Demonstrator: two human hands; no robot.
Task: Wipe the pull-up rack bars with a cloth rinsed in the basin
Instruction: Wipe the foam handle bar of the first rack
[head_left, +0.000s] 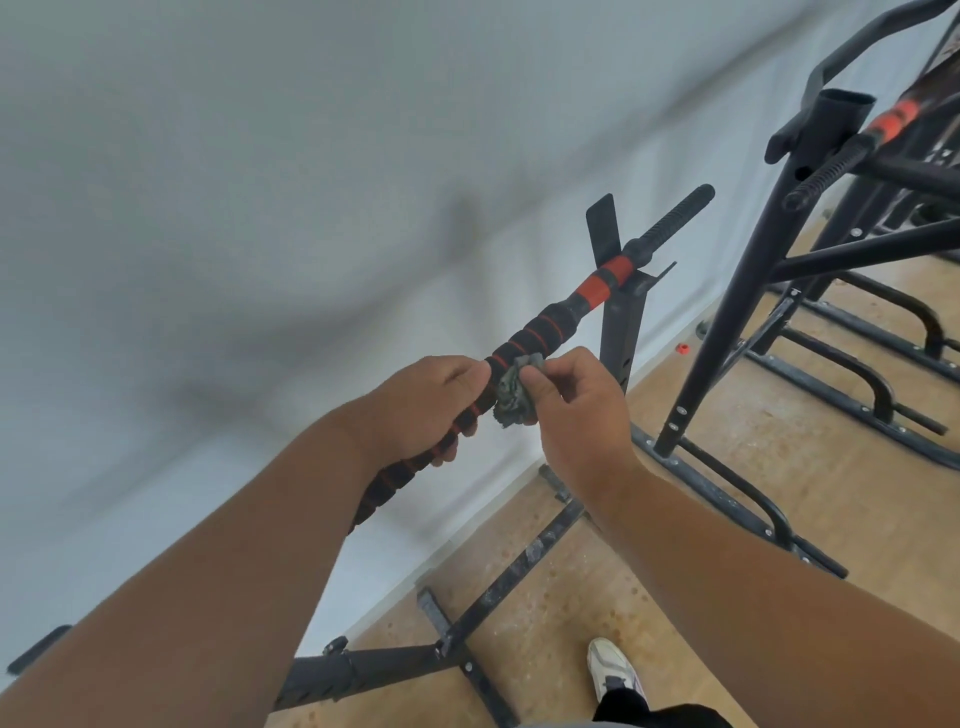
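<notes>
A pull-up rack bar (540, 325) with black foam grip and orange rings runs diagonally from lower left to upper right, resting in the black rack upright (615, 332). My left hand (431, 402) grips the foam section from the left side. My right hand (576, 410) pinches a crumpled grey-green cloth (513, 397) and holds it against the bar just above my left hand. The basin is not in view.
A white wall stands behind the bar. A second black rack (737, 291) with its own orange-ringed bar stands at the right, its floor rails (852, 374) spreading over the tan floor. The rack's base beams (509, 577) cross below. My white shoe (613, 670) is near the bottom edge.
</notes>
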